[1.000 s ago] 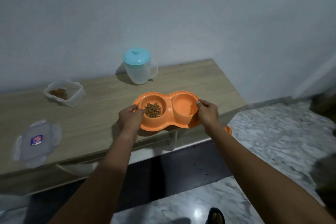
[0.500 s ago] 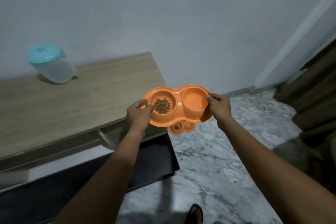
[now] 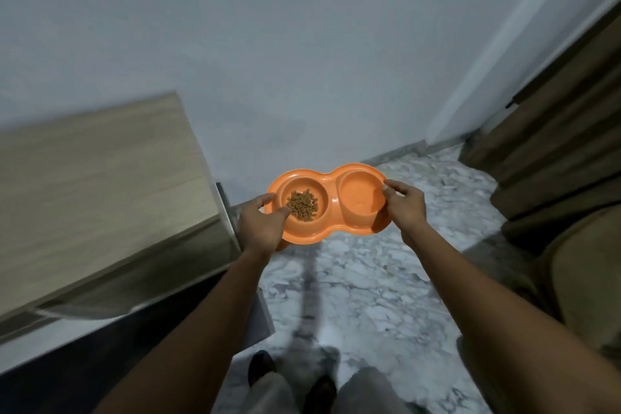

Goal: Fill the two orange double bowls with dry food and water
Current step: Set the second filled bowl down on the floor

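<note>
At nine o'clock from the bowl stands the wooden table [image 3: 94,171], its end just beside the left hand [image 3: 260,228]. That hand grips the bowl's eight-o'clock rim, thumb lying over the lip near the food. The orange double bowl [image 3: 331,223] hangs in the air over the marble floor [image 3: 363,279], roughly level. Dry food [image 3: 302,205] sits heaped in its left well; whether the right well [image 3: 361,198] holds water I cannot tell. The right hand [image 3: 406,208] pinches the three-o'clock rim, so the hands are well apart, one clamped on each end.

The step looks like carrying the bowl down to the floor at six o'clock. To do it well, keep both ends at equal height, lower slowly, and set the base flat before letting go. Stay clear of the curtain [image 3: 554,128] at two o'clock.
</note>
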`<state>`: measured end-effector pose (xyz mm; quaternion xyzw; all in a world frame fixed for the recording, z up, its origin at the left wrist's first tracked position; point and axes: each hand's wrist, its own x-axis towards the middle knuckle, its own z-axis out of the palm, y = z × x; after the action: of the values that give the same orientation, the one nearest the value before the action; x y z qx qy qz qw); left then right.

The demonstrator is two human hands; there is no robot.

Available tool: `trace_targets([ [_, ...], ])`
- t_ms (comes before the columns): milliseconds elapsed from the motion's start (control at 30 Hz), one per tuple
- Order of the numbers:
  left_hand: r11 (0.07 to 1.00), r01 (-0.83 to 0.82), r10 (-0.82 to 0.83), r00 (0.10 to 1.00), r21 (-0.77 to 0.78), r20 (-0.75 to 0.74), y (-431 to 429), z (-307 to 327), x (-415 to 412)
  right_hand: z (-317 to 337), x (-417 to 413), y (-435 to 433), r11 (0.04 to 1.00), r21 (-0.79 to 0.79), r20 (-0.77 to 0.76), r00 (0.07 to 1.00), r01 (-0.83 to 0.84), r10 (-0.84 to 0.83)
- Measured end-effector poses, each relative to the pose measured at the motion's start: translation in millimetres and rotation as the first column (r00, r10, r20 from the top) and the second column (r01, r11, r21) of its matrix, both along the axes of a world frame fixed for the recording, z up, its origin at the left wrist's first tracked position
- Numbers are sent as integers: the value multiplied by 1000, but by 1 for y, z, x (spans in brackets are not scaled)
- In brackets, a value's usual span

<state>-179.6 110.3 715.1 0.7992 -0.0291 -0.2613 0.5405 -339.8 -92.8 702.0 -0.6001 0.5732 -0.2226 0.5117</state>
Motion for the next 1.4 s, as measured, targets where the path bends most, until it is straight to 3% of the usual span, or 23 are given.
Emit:
trace_targets([
  [267,990,-20,25,999,137,-37,-117,-104,1,-114,13,-113,997,78,-27,1000,6,-4],
  [500,946,-240,259,964,218,-61,-235,-332,-10,-342,37,-248,988,92,-55,990,-126,132],
  [667,944,-263,278,959,198,-54,-301,-513,-11,-522,45,-316,976,87,-59,977,-199,204],
  [900,929,-257,278,960,265,-44,-355,-690,-6,-701,48,-365,981,89,-91,980,-170,178],
  [1133,925,-243,238,970,292,52,-383,-767,16,-773,76,-391,977,56,-96,973,-205,210],
  [1300,930,-163,134,985,329,109,-384,-781,28,-790,96,-400,957,63,-121,950,-282,288],
  [1400,943,-88,69,995,320,71,-383,-775,27,-791,93,-396,941,96,-168,926,-325,337],
])
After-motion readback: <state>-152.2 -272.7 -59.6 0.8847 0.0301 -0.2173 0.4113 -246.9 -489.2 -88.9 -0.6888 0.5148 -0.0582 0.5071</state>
